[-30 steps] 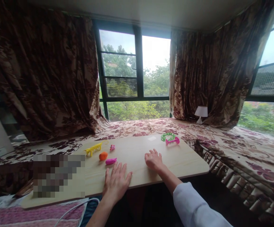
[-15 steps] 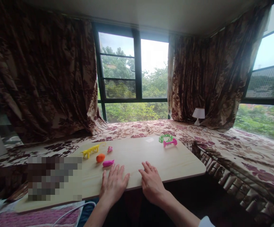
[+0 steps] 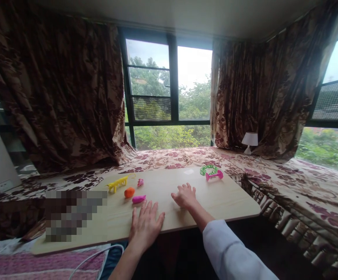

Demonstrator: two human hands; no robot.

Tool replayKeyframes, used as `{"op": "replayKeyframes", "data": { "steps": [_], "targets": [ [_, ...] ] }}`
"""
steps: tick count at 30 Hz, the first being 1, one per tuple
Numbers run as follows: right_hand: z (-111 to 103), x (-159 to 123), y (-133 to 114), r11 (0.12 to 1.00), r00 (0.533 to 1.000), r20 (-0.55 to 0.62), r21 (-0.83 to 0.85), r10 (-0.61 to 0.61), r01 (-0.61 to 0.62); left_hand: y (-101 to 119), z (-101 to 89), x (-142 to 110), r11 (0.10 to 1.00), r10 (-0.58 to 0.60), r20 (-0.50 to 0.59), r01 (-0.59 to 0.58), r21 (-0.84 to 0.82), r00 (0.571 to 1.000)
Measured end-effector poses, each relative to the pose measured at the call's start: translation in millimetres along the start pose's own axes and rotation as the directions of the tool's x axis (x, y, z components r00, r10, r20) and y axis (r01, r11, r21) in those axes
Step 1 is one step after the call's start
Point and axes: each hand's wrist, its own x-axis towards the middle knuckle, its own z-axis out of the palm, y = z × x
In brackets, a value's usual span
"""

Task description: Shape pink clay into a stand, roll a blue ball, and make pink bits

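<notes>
My left hand [image 3: 147, 223] lies flat near the front edge of the pale wooden table [image 3: 230, 202], fingers spread and holding nothing. Just beyond its fingertips is a bright pink, eggplant-like toy [image 3: 139, 199]. An orange rounded toy [image 3: 129, 192], a yellow four-legged animal figure [image 3: 118, 183] and a small pink figure [image 3: 140, 182] lie farther to the left. Over the middle of the table reaches my right hand [image 3: 184, 195], fingers apart with nothing in them. To its right and farther back, a pink dumbbell-shaped toy [image 3: 214, 175] rests against a green openwork ring [image 3: 209, 170].
A blurred-out patch [image 3: 75, 216] covers the table's left end. Beyond the table runs a flowered window seat [image 3: 169, 158] with a small white lamp [image 3: 249, 142] on it. A white cable [image 3: 91, 254] curves by the front left edge.
My right hand has lifted from the front edge and moved forward over the table, bringing its pale sleeve into view. My left hand stays by the edge. The view has shifted slightly.
</notes>
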Motion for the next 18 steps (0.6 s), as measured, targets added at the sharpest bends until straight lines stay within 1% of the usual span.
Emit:
{"op": "replayKeyframes", "data": {
  "steps": [2, 4, 6, 8, 11, 13, 15, 18],
  "targets": [
    [-3.9, -1.5, 15.8, 1.000, 0.999, 0.024, 0.008, 0.022, -0.023, 0.2, 0.6, 0.0, 1.000, -0.004, -0.003, 0.004, -0.002, 1.000],
    [-10.2, -11.6, 30.9, 1.000, 0.999, 0.033, 0.013, 0.028, -0.028, 0.2, 1.8, -0.1, 1.000, -0.010, -0.007, 0.010, -0.004, 1.000],
    [-17.4, -29.0, 42.3, 1.000, 1.000, 0.025, 0.016, 0.018, -0.019, -0.1, 3.1, -0.3, 1.000, -0.011, -0.010, 0.011, -0.005, 1.000],
    [-23.4, -50.1, 47.3, 1.000, 1.000, 0.006, 0.020, -0.014, 0.014, -0.3, 3.9, -0.3, 1.000, -0.009, -0.005, 0.009, -0.006, 1.000],
    [-25.6, -78.3, 41.4, 0.996, 0.996, -0.018, 0.029, -0.088, 0.088, 0.0, 3.6, 0.1, 1.000, -0.012, 0.010, 0.012, -0.004, 1.000],
    [-22.2, -89.3, 31.1, 0.990, 0.990, -0.027, 0.035, -0.137, 0.138, 0.5, 2.7, 0.5, 1.000, -0.012, 0.017, 0.012, -0.001, 1.000],
    [-16.7, -92.5, 19.2, 0.982, 0.982, -0.042, 0.027, -0.186, 0.187, 1.1, 1.6, 0.7, 1.000, -0.007, 0.019, 0.007, 0.006, 1.000],
    [-8.5, -85.8, 2.3, 0.973, 0.971, -0.063, -0.014, -0.232, 0.232, 1.8, 0.5, 0.7, 1.000, -0.002, 0.021, 0.002, 0.016, 1.000]
  ]
}}
